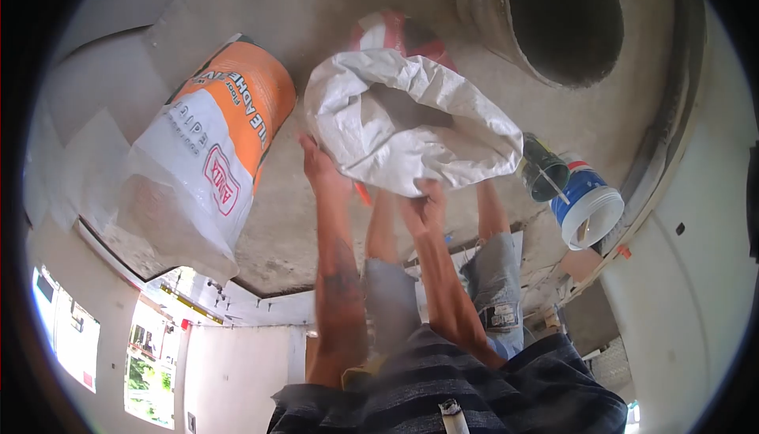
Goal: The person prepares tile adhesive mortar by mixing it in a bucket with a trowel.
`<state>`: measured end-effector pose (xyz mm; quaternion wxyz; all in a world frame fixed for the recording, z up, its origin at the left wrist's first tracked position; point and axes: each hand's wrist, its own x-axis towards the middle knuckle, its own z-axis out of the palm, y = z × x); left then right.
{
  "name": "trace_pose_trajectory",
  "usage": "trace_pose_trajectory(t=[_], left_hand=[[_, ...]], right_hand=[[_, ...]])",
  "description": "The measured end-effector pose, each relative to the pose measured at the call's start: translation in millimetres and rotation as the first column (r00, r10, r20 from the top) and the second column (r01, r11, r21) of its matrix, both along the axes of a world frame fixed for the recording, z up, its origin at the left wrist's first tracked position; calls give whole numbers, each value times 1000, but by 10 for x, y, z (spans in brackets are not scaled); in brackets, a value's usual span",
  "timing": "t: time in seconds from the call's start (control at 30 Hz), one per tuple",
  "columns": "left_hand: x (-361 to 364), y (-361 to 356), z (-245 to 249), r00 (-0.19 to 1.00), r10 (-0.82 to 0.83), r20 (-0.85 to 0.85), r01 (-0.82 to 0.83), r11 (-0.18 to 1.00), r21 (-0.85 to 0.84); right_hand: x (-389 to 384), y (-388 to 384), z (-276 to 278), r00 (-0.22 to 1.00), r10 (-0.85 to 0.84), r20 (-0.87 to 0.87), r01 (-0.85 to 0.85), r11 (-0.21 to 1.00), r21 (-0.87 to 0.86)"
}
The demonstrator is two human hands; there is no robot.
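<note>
An open white woven sack (356,137) stands in front of the body, its rim rolled outward and grey powder visible inside. My left hand (322,167) is at the sack's left side, fingers against the outside and partly hidden by it. The near edge of the sack is pinched in my right hand (425,206), close to the middle of the rim. Behind the sack, part of a red and white bag (391,31) shows.
To the left lies an orange and white tile adhesive bag (229,118). A large dusty drum (494,7) is at the upper right. On the right sit a dark green container (541,169) and a blue and white bucket (581,197). Concrete floor (277,244) surrounds the legs.
</note>
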<state>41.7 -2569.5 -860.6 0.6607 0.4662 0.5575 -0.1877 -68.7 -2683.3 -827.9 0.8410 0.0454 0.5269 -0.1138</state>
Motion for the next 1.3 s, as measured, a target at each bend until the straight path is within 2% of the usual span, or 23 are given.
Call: trace_pose_trajectory(t=[0.07, 0.13, 0.23, 0.33, 0.4, 0.47, 0.53, 0.57, 0.6, 0.67, 0.7, 0.73, 0.8, 0.87, 0.9, 0.93, 0.97, 1.0, 1.03, 1.07, 1.1, 1.2, 1.3], left_hand=[[-224, -106, 385, 996, 1, -92, 22, 968, 248], [-392, -471, 890, 983, -23, -180, 82, 941, 328], [-646, -554, 390, 986, -159, -50, 166, 970, 179], [-775, -719, -197, 989, -141, 44, 140, 990, 10], [-836, -798, -374, 992, -104, 73, 108, 993, -55], [-967, -823, -448, 992, -88, 92, 95, 993, -69], [-965, -796, -485, 987, -94, 133, 101, 994, -44], [-1088, -737, -544, 984, -101, 147, 104, 994, -16], [-1092, -696, -588, 982, -106, 159, 107, 994, 3], [-985, -684, -467, 990, -88, 113, 91, 996, -17], [-950, -722, -334, 997, -64, 46, 66, 996, -53], [-961, -770, -301, 994, -49, 102, 53, 998, -30], [-892, -791, -371, 973, -36, 228, 30, 999, 32], [-899, -646, -422, 959, -258, 120, 217, 935, 282], [-946, -601, -419, 954, -279, 114, 241, 933, 265], [-980, -562, -399, 948, -300, 109, 266, 931, 248], [-958, -539, -365, 959, -219, 182, 202, 973, 112], [-925, -495, -338, 961, -128, 244, 139, 990, -27], [-914, -454, -306, 972, -14, 235, 35, 996, -88], [-913, -426, -284, 971, 98, 217, -66, 986, -152], [-862, -432, -278, 958, 209, 196, -164, 961, -221], [-560, -258, -346, 888, 58, 455, 148, 903, -403], [-554, -410, -639, 912, 105, 395, 55, 926, -374]], right_hand=[[-167, 21, 205, 990, 137, -47, -138, 990, -20], [-343, 47, 255, 941, 327, -83, -330, 943, -28], [-243, -25, 576, 931, 354, -86, -363, 921, -142], [-515, -129, 443, 871, 459, -173, -487, 852, -191], [-537, -299, 455, 740, 562, -369, -639, 758, -128], [-658, -562, 637, 629, 557, -542, -708, 699, -104], [-616, -842, 876, 586, 469, -661, -723, 671, -165], [-393, -888, 951, 409, 369, -835, -907, 261, -329], [-86, -927, 948, 298, 150, -943, -922, -211, -325], [474, -1042, 741, 275, 123, -953, -697, -658, -286], [690, -979, 573, 71, 60, -996, -640, -763, -92], [879, -938, 394, -124, -27, -992, -533, -841, 90], [864, -1094, -359, -40, -37, -999, -460, -887, 51], [1013, -1279, -593, -239, 227, -944, -566, -822, -55], [959, -1382, -627, -327, 351, -877, -627, -775, -76], [753, -1448, -755, -159, 435, -886, -648, -723, -238], [510, -1492, -1000, 20, 506, -862, -627, -666, -405], [492, -1535, -1021, 179, 652, -736, -720, -423, -550], [464, -1584, -1057, 365, 729, -579, -745, -144, -651], [572, -1667, -882, 584, 731, -352, -759, 339, -556], [638, -1780, -800, 796, 582, -168, -602, 732, -317], [301, -2170, -923, 796, 604, -48, -603, 781, -162], [41, -2121, -888, 811, 550, -199, -584, 778, -232]])
